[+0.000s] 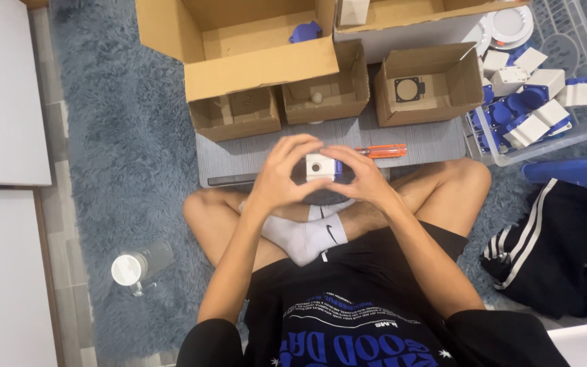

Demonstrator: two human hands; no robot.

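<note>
A white-and-blue block [320, 166], an orange screwdriver [382, 151], brown cardboard boxes [429, 81] — all on a shaggy grey-blue rug [110, 136].

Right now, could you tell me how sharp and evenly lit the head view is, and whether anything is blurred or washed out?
Head view: soft, even light with faint shadows; the left hand and right hand around the small white box look slightly soft; the white plates at the top right are nearly washed out; edges bend a little toward the corners.
</note>
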